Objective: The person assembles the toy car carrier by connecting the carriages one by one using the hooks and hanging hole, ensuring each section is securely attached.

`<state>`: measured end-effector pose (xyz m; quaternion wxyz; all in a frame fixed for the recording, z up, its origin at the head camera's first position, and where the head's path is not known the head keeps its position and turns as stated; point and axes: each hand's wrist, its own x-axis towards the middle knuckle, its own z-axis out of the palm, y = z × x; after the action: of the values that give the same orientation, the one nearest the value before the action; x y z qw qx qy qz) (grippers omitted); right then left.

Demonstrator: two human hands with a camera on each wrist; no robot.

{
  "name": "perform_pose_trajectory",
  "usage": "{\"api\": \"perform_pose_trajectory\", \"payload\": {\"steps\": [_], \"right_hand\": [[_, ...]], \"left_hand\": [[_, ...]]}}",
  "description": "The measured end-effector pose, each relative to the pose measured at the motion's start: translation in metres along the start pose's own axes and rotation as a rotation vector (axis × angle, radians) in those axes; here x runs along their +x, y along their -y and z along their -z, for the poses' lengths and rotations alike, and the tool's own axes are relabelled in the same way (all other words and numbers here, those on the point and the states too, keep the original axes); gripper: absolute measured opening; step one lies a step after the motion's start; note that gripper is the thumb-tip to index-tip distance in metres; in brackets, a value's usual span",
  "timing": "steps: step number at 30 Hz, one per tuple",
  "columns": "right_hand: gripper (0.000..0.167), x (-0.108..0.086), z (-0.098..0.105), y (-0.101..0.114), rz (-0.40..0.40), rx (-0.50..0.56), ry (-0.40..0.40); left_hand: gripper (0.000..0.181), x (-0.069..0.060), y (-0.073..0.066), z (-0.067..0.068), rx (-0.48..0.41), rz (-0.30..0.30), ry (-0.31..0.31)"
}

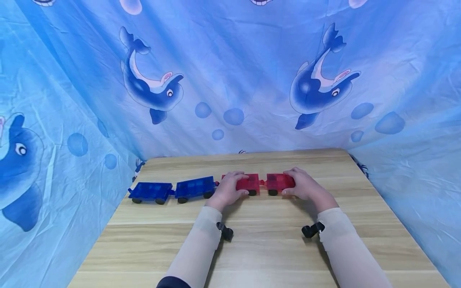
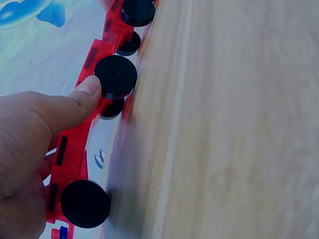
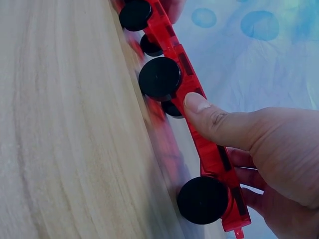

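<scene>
Two see-through red toy wagons with black wheels stand end to end on the table, their couplers meeting in the head view. My left hand [image 1: 227, 192] grips the left red wagon [image 1: 251, 182], its thumb on the near side by a wheel [image 2: 115, 77]. The right red wagon [image 1: 276, 183] is held by my right hand [image 1: 306, 186], with thumb in front and fingers behind. Left of them stand two blue wagons, an outer one [image 1: 150, 190] and an inner one [image 1: 195, 187] set slightly askew. My left hand partly hides the joint between the inner blue wagon and the red one.
A wood-grain table [image 1: 266, 248] lies beneath everything. Blue cloth with dolphins [image 1: 151, 86] hangs behind it and along both sides. The wagons stand toward the table's far part, with the outer blue one near the left edge.
</scene>
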<state>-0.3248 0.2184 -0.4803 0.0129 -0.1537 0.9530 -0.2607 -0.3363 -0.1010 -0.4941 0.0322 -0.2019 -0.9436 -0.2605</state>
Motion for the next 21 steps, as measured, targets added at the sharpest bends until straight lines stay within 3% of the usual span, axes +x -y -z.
{"api": "perform_pose_trajectory", "payload": {"steps": [10,16,21], "right_hand": [[0.087,-0.002,0.002,-0.001,0.008,-0.035,-0.006],[0.088,-0.003,0.002,-0.003,0.013,-0.061,-0.013],[0.085,-0.004,0.005,-0.004,0.024,-0.049,-0.038]], "left_hand": [[0.066,0.0,0.003,0.004,-0.071,-0.034,0.004],[0.062,-0.002,0.014,0.014,-0.106,-0.074,-0.004],[0.058,-0.006,0.027,0.026,-0.083,-0.098,-0.031]]}}
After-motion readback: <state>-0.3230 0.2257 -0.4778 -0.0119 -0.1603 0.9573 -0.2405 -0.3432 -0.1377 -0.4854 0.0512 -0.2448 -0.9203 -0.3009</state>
